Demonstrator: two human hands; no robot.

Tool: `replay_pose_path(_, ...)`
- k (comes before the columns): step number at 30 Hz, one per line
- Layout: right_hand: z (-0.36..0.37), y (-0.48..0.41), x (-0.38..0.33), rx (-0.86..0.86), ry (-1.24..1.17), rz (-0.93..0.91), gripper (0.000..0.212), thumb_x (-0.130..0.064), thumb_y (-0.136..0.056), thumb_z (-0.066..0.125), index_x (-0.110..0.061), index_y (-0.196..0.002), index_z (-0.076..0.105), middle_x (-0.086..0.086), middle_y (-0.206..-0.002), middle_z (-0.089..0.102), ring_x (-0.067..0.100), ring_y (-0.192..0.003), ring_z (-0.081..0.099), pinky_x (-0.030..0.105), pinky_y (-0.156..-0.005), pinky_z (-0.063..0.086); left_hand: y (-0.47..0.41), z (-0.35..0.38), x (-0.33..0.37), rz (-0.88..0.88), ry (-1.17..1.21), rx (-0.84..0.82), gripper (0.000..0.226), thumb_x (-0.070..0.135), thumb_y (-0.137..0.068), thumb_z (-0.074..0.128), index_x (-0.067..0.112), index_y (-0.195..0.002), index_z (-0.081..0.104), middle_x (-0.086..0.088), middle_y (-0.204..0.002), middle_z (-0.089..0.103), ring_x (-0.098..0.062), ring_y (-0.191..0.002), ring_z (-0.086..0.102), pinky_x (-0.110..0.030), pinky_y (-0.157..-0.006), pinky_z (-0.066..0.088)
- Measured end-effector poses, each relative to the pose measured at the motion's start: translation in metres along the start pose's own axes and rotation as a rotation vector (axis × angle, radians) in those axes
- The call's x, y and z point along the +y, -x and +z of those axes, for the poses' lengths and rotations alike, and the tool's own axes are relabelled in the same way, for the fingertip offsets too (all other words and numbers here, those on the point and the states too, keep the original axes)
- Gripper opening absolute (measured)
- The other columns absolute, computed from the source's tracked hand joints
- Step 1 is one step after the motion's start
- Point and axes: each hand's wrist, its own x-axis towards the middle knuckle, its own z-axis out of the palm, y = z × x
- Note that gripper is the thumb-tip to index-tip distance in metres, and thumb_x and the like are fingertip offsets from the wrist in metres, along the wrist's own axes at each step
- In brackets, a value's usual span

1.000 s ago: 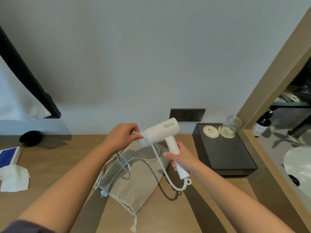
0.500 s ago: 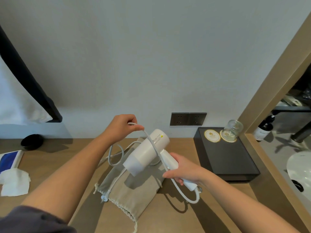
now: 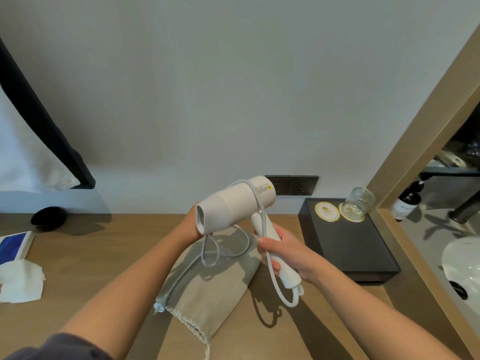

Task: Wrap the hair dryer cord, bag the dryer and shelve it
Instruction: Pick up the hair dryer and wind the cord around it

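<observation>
Over the brown counter point(image 3: 104, 255), my right grip point(image 3: 288, 253) held the dryer point(image 3: 233, 203) by its handle, nose pointing left. The cord point(image 3: 255, 193) lay over the barrel toward my left grip point(image 3: 191, 227), hidden behind it; I couldn't tell its hold. The bag point(image 3: 207, 302) lay below.

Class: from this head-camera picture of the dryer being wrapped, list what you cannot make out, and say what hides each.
All in the head view:
- Left hand: fingers hidden behind the dryer, so its hold on the cord is unclear.
- Bottle: label print too small and blurred to read.
- Sink: cut off by the right edge.
- Bag: drawstring runs off the bottom edge.
</observation>
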Motion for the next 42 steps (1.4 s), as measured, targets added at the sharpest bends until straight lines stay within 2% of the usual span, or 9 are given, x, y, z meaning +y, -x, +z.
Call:
replay_pose_path(2,0.001,-0.003,-0.003,0.052,-0.065,-0.022,0.021,-0.019,-0.096,0.06,-0.017,-0.115,0.051,0.0,-0.069,0.06,0.011,-0.042,0.045,0.024,-0.043,0.046,0.004,0.01,-0.008,0.033,0.013,-0.015,0.033,0.001,-0.082,0.052,0.013,-0.053,0.046,0.002,-0.049,0.046,-0.012,-0.054,0.041,-0.029,-0.064,0.038)
replay_pose_path(4,0.001,-0.006,-0.006,0.138,-0.114,-0.022,0.025,-0.022,-0.096,0.06,-0.016,-0.118,0.051,0.002,-0.07,0.059,0.012,-0.044,0.045,0.025,-0.043,0.045,0.013,0.018,-0.012,0.09,0.051,0.006,0.024,0.02,-0.093,0.047,0.013,-0.079,0.065,-0.002,-0.059,0.052,-0.018,-0.057,0.049,-0.03,-0.062,0.041)
replay_pose_path(6,0.0,-0.01,-0.007,0.213,-0.123,-0.012,0.032,-0.028,-0.095,0.062,-0.018,-0.123,0.051,0.004,-0.073,0.058,0.012,-0.046,0.046,0.026,-0.046,0.046,0.015,0.028,-0.014,0.149,-0.147,0.011,0.032,0.027,-0.1,0.038,0.012,-0.108,0.065,-0.009,-0.086,0.065,-0.025,-0.081,0.06,-0.032,-0.072,0.041)
replay_pose_path(9,0.005,-0.018,-0.005,0.267,-0.13,0.016,0.037,-0.034,-0.093,0.064,-0.022,-0.125,0.05,0.004,-0.071,0.059,0.011,-0.048,0.05,0.027,-0.049,0.048,0.014,0.04,-0.01,0.207,-0.411,-0.015,0.033,0.032,-0.101,0.034,0.011,-0.111,0.057,-0.016,-0.11,0.065,-0.033,-0.1,0.058,-0.036,-0.078,0.041)
replay_pose_path(16,0.008,-0.029,-0.003,0.444,0.005,0.112,0.038,-0.032,-0.093,0.064,-0.014,-0.122,0.046,0.008,-0.08,0.056,0.013,-0.052,0.051,0.027,-0.048,0.047,0.029,0.033,0.008,0.378,-0.776,-0.095,0.019,0.026,-0.099,0.037,0.015,-0.105,0.051,-0.011,-0.101,0.066,-0.027,-0.083,0.058,-0.033,-0.065,0.037)
replay_pose_path(25,-0.004,-0.036,0.017,0.446,0.552,0.154,0.043,-0.031,-0.09,0.064,-0.019,-0.126,0.044,0.005,-0.105,0.058,0.017,-0.07,0.058,0.025,-0.049,0.047,0.029,0.009,0.006,0.475,-0.719,-0.205,0.019,0.033,-0.097,0.043,0.024,-0.08,0.043,0.01,-0.065,0.037,-0.019,-0.069,0.045,-0.032,-0.059,0.03)
replay_pose_path(31,-0.017,-0.032,0.014,0.273,1.063,0.233,0.046,-0.041,-0.087,0.065,-0.017,-0.12,0.044,0.005,-0.108,0.059,0.021,-0.078,0.059,0.032,-0.059,0.047,0.02,-0.023,0.021,0.481,-0.696,0.142,0.028,0.047,-0.092,0.05,0.022,-0.081,0.058,0.001,-0.07,0.057,-0.022,-0.07,0.051,-0.031,-0.059,0.035)
replay_pose_path(35,-0.024,-0.019,0.014,0.068,0.834,0.244,0.039,-0.039,-0.086,0.066,-0.02,-0.114,0.047,0.01,-0.099,0.062,0.015,-0.054,0.057,0.026,-0.05,0.048,0.015,-0.047,0.012,0.444,-0.663,0.256,0.028,0.049,-0.089,0.055,0.024,-0.083,0.064,0.003,-0.072,0.063,-0.021,-0.071,0.053,-0.032,-0.062,0.042)
replay_pose_path(42,-0.024,-0.001,-0.006,-0.165,0.485,0.134,0.036,-0.033,-0.093,0.062,-0.019,-0.122,0.049,0.007,-0.083,0.059,0.012,-0.048,0.049,0.03,-0.055,0.05,0.014,-0.053,-0.008,0.348,-0.219,0.303,0.027,0.037,-0.09,0.058,0.024,-0.067,0.062,0.006,-0.049,0.044,-0.016,-0.05,0.04,-0.033,-0.056,0.038)
